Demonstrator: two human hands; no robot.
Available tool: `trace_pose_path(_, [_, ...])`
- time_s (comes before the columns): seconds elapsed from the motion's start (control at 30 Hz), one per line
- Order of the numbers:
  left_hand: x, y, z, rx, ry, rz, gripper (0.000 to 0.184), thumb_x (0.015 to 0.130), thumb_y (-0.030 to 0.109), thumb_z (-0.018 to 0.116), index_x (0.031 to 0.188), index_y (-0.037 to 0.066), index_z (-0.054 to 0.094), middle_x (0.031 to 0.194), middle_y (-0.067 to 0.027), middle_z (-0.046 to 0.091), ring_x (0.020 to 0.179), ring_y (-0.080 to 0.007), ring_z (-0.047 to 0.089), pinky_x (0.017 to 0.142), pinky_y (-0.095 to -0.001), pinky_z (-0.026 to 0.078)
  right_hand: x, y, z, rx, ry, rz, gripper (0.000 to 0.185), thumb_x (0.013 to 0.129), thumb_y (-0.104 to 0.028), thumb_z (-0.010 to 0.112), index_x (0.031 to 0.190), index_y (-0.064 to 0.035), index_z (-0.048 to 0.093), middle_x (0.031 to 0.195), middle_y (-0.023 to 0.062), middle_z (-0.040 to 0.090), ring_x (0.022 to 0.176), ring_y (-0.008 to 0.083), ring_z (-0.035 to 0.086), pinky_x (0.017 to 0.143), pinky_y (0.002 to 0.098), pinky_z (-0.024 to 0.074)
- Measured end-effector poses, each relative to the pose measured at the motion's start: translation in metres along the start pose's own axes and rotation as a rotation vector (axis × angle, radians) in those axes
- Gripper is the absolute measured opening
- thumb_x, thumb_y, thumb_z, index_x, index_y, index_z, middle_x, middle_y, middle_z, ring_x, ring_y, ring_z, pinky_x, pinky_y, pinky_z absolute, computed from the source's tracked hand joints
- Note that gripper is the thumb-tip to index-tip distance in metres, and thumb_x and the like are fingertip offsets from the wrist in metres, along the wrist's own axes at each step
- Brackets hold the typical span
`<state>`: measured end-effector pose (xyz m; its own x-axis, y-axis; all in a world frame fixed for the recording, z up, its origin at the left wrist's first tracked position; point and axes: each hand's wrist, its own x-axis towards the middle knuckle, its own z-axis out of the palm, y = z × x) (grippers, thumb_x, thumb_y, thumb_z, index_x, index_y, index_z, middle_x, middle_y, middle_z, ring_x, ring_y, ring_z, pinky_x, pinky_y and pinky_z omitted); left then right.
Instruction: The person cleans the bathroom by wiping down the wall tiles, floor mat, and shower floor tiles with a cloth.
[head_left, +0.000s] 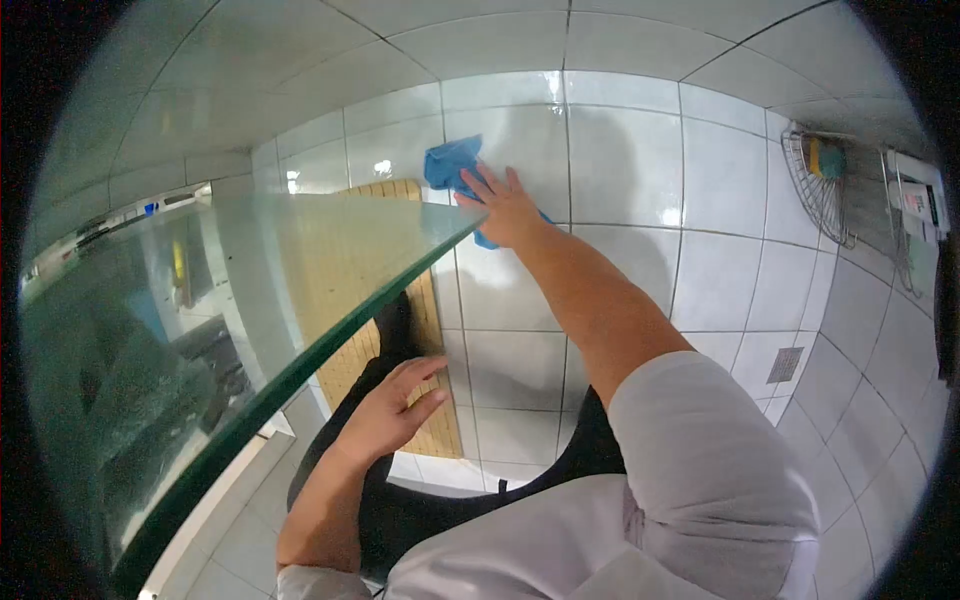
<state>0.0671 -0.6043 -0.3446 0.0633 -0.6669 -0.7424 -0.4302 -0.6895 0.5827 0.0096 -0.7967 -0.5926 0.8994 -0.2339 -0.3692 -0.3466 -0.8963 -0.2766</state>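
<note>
Right grip (508,214), fingers spread apart, lies over the blue cloth (453,164) on white tiles (625,155) at twelve o'clock of my remote view; left grip (388,408), fingers loosely parted, hangs at seven o'clock.

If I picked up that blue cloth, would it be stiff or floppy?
The blue cloth would probably go floppy, since the part beyond the right hand is crumpled. It's likely light too, looking thin, but I can't tell whether it's wet.

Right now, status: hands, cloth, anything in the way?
Right hand spread on cloth. Cloth against white tiles. Left hand empty. Glass panel juts in from left.
</note>
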Motion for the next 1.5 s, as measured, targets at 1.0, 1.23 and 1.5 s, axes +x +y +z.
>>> trace_pose_path(1.0, [0.078, 0.141, 0.01, 0.475, 0.49, 0.48, 0.05, 0.071, 0.011, 0.066, 0.117, 0.013, 0.048, 0.131, -0.0169, 0.029, 0.118, -0.0369, 0.032, 0.097, -0.0416, 0.03, -0.361, 0.206, 0.062, 0.355, 1.022, 1.116, 0.025, 0.072, -0.003, 0.05, 0.096, -0.0017, 0.053, 0.097, 0.0179, 0.05, 0.093, 0.0352, 0.047, 0.085, 0.0374, 0.038])
trace_pose_path(1.23, [0.166, 0.35, -0.029, 1.504, 1.746, 0.576, 0.08, 0.061, 0.027, 0.074, 0.128, 0.032, 0.031, 0.141, -0.0062, 0.012, 0.13, -0.028, 0.01, 0.101, -0.0536, 0.017, -0.265, 0.22, -0.044, 0.319, 1.108, 0.842, 0.039, 0.067, -0.018, 0.06, 0.104, -0.0101, 0.054, 0.11, 0.018, 0.047, 0.101, 0.0331, 0.044, 0.085, 0.0419, 0.0368])
trace_pose_path(1.5, [0.178, 0.402, -0.086, 1.786, 1.76, 0.727, 0.09, 0.056, 0.039, 0.075, 0.131, 0.037, 0.024, 0.143, -0.004, 0.003, 0.131, -0.029, 0.0, 0.102, -0.0555, 0.011, -0.168, 0.223, -0.026, 0.243, 0.58, 0.825, 0.059, 0.076, -0.037, 0.054, 0.128, -0.0174, 0.035, 0.136, 0.0128, 0.025, 0.123, 0.0347, 0.025, 0.096, 0.0518, 0.0239])
